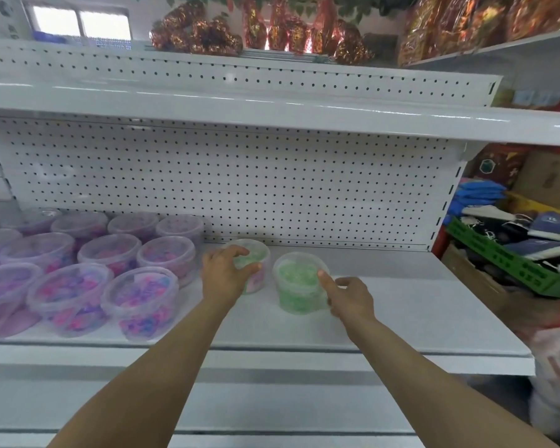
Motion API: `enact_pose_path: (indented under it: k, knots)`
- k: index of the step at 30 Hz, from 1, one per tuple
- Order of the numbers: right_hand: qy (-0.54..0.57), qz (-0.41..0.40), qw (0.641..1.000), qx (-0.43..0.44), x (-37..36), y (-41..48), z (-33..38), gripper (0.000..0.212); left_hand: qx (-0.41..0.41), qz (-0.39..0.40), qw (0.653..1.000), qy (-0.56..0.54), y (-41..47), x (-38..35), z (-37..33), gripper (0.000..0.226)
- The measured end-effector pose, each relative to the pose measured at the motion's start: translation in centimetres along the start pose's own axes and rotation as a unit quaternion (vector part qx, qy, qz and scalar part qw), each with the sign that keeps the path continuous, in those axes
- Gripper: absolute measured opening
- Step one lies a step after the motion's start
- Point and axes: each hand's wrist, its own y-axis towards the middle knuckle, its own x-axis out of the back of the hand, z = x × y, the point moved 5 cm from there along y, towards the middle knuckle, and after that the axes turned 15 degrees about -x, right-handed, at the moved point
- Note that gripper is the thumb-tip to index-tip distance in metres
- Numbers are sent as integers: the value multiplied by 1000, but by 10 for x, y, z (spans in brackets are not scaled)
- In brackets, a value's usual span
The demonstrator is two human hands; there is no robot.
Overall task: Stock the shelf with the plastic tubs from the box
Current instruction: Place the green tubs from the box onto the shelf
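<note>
We face a white metal shop shelf (385,318) backed by a white pegboard panel (240,176) dotted with small holes. Another white shelf (272,108) runs overhead, and above that sit shiny red and gold foil packages (272,30). To the right of the pegboard, a green crate (505,263) holds dark caps and other goods, with blue items behind it.

Against the left part of the pegboard, clear lidded tubs of pink and purple beads (88,263) stand in close rows. Just right of them, near the base of the pegboard, is a clear tub with green contents (256,253). Our left hand (225,273) lies over its lid, fingers curled around the rim, gripping it. A second green tub (296,282) stands just beside it, further from the pegboard. Our right hand (349,297) touches its right side, fingers loosely spread, thumb on the lid edge, not clasped around it.
</note>
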Motion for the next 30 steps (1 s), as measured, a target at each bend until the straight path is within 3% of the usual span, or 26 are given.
enact_pose_path:
  k: [4,7,10,13,19,30]
  knots:
    - [-78,-86,979,165,6,-12,11,62,-10,5,1000,19,-1,0,-2,37]
    - [-131,-65,947,285,-6,-21,19,46,-22,27,997,74,2,-2,-3,42]
    - [-187,-67,924,327,-18,-20,22,40,-37,52,990,128,6,-2,-5,50]
    - [-189,-77,921,332,-26,-13,28,40,-47,88,980,170,12,-1,-3,53]
    - [-214,-79,923,309,-48,10,48,42,-62,142,960,235,38,3,15,38]
    - [-228,-72,941,242,-106,61,99,49,-2,210,950,229,90,-10,55,31]
